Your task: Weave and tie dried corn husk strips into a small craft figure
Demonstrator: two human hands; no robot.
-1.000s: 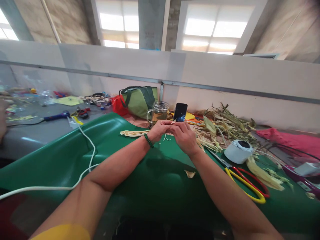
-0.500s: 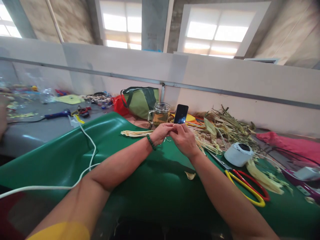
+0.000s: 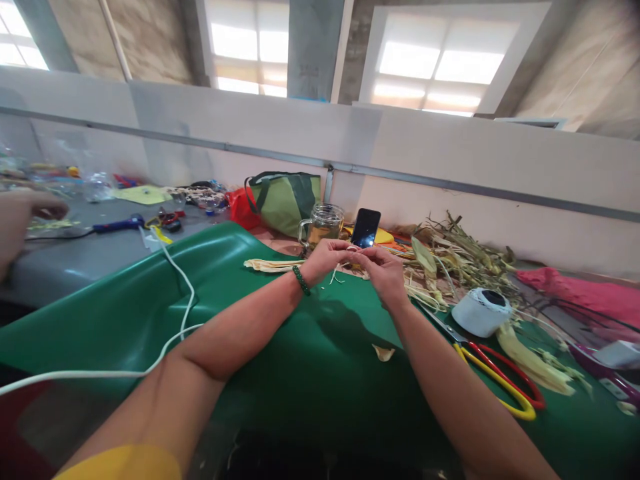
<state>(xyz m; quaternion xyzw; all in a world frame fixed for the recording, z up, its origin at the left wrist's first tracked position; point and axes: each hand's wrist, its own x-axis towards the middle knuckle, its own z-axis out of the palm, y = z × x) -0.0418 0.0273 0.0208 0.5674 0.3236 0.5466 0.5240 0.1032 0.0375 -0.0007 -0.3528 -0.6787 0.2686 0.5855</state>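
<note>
My left hand [image 3: 324, 261], with a green bead bracelet at the wrist, has its fingertips pinched together. Facing it, my right hand [image 3: 384, 268] pinches too, and the fingertips of both nearly meet. Between them shows a bit of a thin pale strip [image 3: 353, 249]; its exact kind is too small to make out. Left of my left wrist lies a bundle of cream corn husks [image 3: 270, 265] on the green mat [image 3: 300, 373]. Behind the hands stand a glass mug [image 3: 325, 223] of amber liquid and a dark phone [image 3: 366, 228], upright.
To the right are a white thread spool [image 3: 481, 312], scissors [image 3: 500, 380] with red and yellow handles, and a heap of dry husks [image 3: 450, 257]. A husk scrap [image 3: 383, 353] lies in front. A white cord [image 3: 100, 375] crosses the left side. Another person's hand [image 3: 47, 205] is at far left.
My hands have drawn slightly apart, the right one shifting right, and a bit of the pale strip now shows between them. The other person's hand has come into view at the left.
</note>
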